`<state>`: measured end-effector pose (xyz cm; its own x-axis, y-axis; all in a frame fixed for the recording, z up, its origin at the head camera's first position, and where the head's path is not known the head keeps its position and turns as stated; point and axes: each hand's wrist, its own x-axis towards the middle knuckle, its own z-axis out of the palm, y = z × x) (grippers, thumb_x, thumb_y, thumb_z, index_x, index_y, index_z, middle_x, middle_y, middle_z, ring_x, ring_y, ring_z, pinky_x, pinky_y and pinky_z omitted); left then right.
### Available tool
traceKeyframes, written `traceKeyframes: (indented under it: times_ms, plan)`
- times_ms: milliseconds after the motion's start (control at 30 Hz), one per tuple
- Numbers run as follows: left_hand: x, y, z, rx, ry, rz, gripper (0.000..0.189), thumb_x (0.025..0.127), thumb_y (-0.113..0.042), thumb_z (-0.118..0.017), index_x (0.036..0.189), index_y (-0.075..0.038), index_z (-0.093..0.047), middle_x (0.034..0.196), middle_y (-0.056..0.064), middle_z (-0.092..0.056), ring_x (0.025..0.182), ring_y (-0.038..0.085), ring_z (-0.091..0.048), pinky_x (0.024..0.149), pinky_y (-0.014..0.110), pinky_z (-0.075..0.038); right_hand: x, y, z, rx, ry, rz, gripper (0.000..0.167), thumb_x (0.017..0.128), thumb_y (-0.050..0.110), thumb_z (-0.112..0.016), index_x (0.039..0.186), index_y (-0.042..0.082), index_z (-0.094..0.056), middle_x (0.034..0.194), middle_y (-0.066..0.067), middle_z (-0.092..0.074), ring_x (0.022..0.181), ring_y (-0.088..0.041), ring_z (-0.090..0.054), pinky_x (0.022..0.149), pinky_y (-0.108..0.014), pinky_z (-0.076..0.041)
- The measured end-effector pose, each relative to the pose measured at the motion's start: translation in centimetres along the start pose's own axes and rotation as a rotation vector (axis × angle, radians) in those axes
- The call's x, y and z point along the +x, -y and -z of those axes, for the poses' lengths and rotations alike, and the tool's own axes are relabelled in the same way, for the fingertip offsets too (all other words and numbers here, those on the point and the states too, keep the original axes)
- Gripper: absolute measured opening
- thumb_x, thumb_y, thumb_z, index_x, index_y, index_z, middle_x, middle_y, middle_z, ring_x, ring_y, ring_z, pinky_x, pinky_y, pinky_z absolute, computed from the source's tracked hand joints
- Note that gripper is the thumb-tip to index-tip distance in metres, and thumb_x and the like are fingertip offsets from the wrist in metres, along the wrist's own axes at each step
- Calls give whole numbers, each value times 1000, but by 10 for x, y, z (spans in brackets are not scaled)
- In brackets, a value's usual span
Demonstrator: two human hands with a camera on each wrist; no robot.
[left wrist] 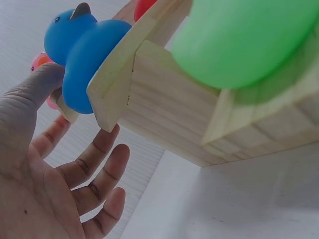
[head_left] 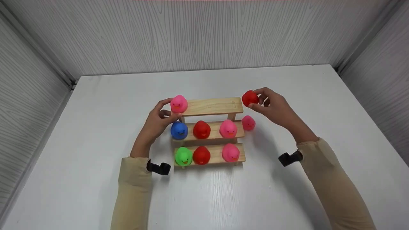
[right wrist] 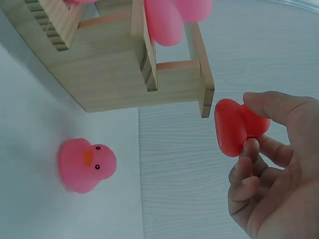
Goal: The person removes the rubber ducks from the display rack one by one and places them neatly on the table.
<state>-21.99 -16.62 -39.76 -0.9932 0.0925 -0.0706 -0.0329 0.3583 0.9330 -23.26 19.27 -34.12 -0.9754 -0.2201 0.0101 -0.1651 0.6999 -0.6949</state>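
A three-tier wooden rack (head_left: 212, 107) holds rubber ducks. My left hand (head_left: 156, 123) is at its upper left end, thumb at the front and index finger behind, gripping the top shelf's end (left wrist: 65, 107) beside a pink duck (head_left: 179, 103). The other left fingers (left wrist: 102, 174) are spread, one near the middle shelf's end. My right hand (head_left: 276, 107) pinches a red duck (head_left: 250, 98) between thumb and fingers, just off the top shelf's right end. In the right wrist view, that red duck (right wrist: 234, 127) is apart from the rack.
The middle shelf bears blue (head_left: 179, 130), red (head_left: 202, 129) and pink (head_left: 228, 129) ducks. On the bottom one are green (head_left: 183, 156), red (head_left: 201, 155) and pink (head_left: 230, 152) ducks. Another pink duck (right wrist: 84, 164) stands on the white table (head_left: 96, 179), right of the rack.
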Motion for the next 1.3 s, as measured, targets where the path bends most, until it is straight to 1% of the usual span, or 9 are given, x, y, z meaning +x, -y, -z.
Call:
traceKeyframes:
  times_ms: [200,467,700,800,867,967,1133,1233,1300]
  plan:
    - [0,-2,1,5,9,-2,68,88,-36,-69,146,-22,-38,111,16,-58,109,27,-52,91,38,-43,-3,-13,7,-11,-8,-7,45,93,23,-63,133,7,-50,99,-9,-52,90,-22,-47,69,-29,-42]
    - [-1,-3,1,8,19,22,69,88,-38,-69,147,-23,-36,115,18,-56,111,28,-51,94,43,-43,-6,-23,11,-25,7,-49,47,94,25,-63,134,6,-48,100,-9,-52,90,-22,-47,69,-28,-42]
    - [1,-5,-1,18,19,22,70,88,-39,-69,148,-25,-35,115,17,-56,109,26,-52,95,44,-43,-8,-40,11,-43,40,-92,51,94,27,-62,137,5,-45,107,-13,-53,96,-24,-48,72,-28,-44]
    - [1,-4,-2,13,24,22,70,88,-39,-68,147,-24,-35,114,17,-57,109,26,-52,95,45,-43,-8,-50,10,-45,52,-104,51,94,27,-62,137,5,-45,107,-13,-53,96,-24,-49,72,-29,-44]
    - [0,-5,-2,10,26,23,69,88,-38,-68,147,-24,-35,114,17,-57,109,26,-52,93,42,-43,-8,-56,10,-45,63,-115,50,94,27,-61,136,5,-45,108,-14,-54,96,-24,-49,72,-29,-44]
    - [0,-5,-2,11,22,25,69,88,-38,-68,147,-24,-36,114,17,-57,109,26,-52,93,42,-43,-8,-64,9,-48,79,-132,49,94,26,-61,136,5,-46,108,-14,-54,96,-24,-49,72,-29,-43]
    - [2,-5,-3,17,15,24,70,86,-39,-70,146,-25,-36,116,17,-57,111,27,-52,97,48,-44,-7,-73,7,-60,98,-173,48,94,25,-60,135,5,-45,110,-15,-54,100,-26,-50,73,-27,-44]
    - [4,-5,-3,19,15,21,71,86,-41,-70,146,-25,-36,116,17,-57,112,28,-51,97,49,-43,-7,-77,5,-64,113,-188,48,95,24,-59,135,5,-44,112,-15,-54,102,-27,-49,73,-26,-44]
    - [4,-5,-3,18,15,18,70,86,-41,-70,146,-26,-36,115,17,-57,112,29,-51,96,47,-44,-7,-80,4,-68,127,-194,47,95,24,-59,135,5,-43,114,-16,-54,103,-27,-49,74,-26,-45]
